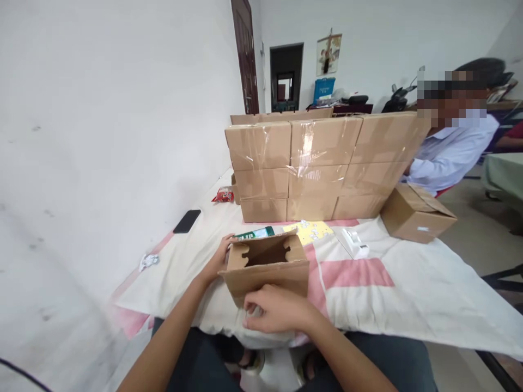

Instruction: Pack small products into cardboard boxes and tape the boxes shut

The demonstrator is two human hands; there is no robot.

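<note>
A cardboard box (267,277) with its top flaps up stands before me on the bed-like covered surface. My left hand (220,255) lies along its left side, fingers curled at the back left corner and partly hidden. Those fingertips are close to a green and white package (255,234) behind the box. In front of the box, my right hand (275,308) is against its near face. Its fingers are loosely bent, with a gap between thumb and forefinger and nothing visible in it.
Stacked, taped cartons (318,169) form a wall behind. A yellow patterned sheet (312,231), white tape dispenser (353,243), closed carton (417,215), phone (187,221), red packet (223,195) and crumpled wrapper (149,261) lie around. Another person (457,147) sits at the right.
</note>
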